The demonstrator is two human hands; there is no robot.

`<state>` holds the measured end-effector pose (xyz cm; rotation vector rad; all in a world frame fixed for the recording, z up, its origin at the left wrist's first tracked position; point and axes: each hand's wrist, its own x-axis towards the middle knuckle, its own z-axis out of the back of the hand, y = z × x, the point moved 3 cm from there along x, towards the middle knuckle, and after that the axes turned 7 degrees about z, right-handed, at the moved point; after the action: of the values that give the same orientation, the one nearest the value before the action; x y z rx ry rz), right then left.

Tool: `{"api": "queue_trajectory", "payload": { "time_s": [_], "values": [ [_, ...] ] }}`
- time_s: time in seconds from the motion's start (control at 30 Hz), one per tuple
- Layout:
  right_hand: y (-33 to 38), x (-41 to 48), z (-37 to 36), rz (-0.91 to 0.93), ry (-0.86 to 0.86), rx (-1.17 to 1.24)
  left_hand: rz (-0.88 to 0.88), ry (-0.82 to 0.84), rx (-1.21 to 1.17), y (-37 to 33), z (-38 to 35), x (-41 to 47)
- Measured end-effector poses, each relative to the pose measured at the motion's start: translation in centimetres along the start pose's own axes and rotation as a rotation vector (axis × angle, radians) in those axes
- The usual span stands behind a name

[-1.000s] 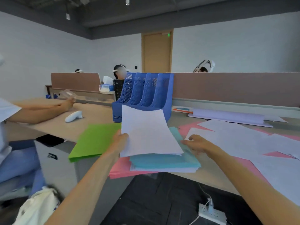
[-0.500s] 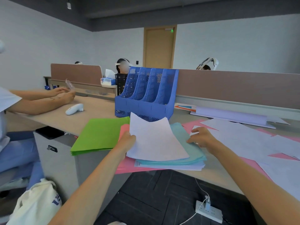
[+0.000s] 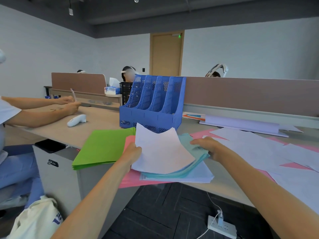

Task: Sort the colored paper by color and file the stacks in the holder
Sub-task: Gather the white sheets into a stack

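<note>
- Your left hand (image 3: pixel 133 152) pinches the left edge of one white sheet (image 3: pixel 162 150), and the sheet arches up off the pile. Held by a single edge like this, it could buckle or slip free if you swing it fast.
- Your right hand (image 3: pixel 208 148) has its fingers curled over the right edge of the teal stack (image 3: pixel 196 160), which looks ruffled under them. Squeeze harder and you may crease the top sheets.
- The teal stack lies on a white stack (image 3: pixel 198 175), which lies on pink sheets (image 3: pixel 131 181), and all of them overhang the near edge of the bench (image 3: pixel 103 121). Drag one layer and the others may slide with it onto the floor.
- The green stack (image 3: pixel 105 149) sits just beside the pile on the left, reaching the bench's edge. Your left forearm passes close and could nudge it off.
- The blue holder (image 3: pixel 151 104) stands behind the piles, and I see no paper in its slots.
- Loose white sheets (image 3: pixel 250 147) lie over pink ones to your right. Drop your sheet carelessly there and the colours stay mixed.
</note>
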<state>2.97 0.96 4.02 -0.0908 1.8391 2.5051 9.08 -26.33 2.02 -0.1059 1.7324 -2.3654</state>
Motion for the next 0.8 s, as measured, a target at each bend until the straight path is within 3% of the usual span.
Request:
{"api": "queue_trajectory", "payload": {
  "time_s": [0.23, 0.4, 0.57, 0.8],
  "values": [
    [-1.6, -0.4, 0.4, -0.028, 0.084, -0.100, 0.008, -0.019, -0.083, -0.2, 0.5, -0.2],
    [-2.1, -0.1, 1.1, 0.004, 0.007, -0.098, 0.056, -0.046, -0.157, -0.1, 1.3, 0.2],
    [-1.7, 0.1, 2.8, 0.046, -0.063, 0.069, 0.024, -0.103, -0.231, -1.7, 1.9, -0.1],
    [-1.9, -1.1, 9.4, 0.089, -0.184, 0.158, 0.022, -0.063, -0.206, -2.4, 1.1, 0.0]
  ]
}}
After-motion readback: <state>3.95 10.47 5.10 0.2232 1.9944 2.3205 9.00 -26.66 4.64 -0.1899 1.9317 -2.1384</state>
